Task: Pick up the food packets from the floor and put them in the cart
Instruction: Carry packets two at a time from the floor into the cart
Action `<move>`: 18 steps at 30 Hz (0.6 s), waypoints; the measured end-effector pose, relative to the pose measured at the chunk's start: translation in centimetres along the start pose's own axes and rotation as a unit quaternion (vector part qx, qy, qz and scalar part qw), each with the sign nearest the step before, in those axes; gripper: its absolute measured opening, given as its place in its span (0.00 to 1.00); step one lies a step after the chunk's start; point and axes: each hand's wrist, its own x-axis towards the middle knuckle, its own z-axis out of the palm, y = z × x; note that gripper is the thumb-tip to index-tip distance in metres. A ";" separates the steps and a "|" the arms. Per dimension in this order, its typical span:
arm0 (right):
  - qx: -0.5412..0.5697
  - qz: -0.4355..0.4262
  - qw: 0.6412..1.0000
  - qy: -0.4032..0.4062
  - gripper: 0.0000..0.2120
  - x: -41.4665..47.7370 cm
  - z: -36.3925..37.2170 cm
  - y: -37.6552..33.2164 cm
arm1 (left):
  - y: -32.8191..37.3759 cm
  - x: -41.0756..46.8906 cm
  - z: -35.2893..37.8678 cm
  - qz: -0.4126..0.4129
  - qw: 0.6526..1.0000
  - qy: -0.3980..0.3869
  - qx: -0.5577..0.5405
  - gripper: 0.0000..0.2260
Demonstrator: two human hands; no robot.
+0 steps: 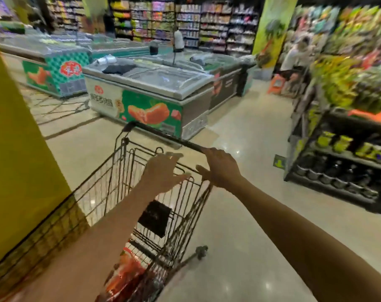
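Gripping cart (102, 188) handle (163, 136) with right hand (220, 168), fingers curled over the bar's 4 o'clock end. Holding left hand (163, 173) open, fingers spread, above rear flap. Red food packets (126, 275) already in basket, 6 o'clock of left hand, nearer left arm. Long axis roughly 1-to-7 o'clock; facing too blurred to tell. None spotted on floor.

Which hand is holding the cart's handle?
The right hand: its fingers wrap the black cart handle, while the left hand is open, fingers spread, above the wire basket.
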 end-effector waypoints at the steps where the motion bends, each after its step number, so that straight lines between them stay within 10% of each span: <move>1: -0.002 0.026 1.000 0.007 0.26 -1.8 -1.1 2.6 | 2.7 0.8 0.1 0.027 1.000 0.002 -0.010 0.31; 18: -0.090 0.466 0.880 -0.003 0.30 -37.6 -9.0 40.7 | 52.9 6.2 10.0 0.399 0.909 -0.103 -0.063 0.31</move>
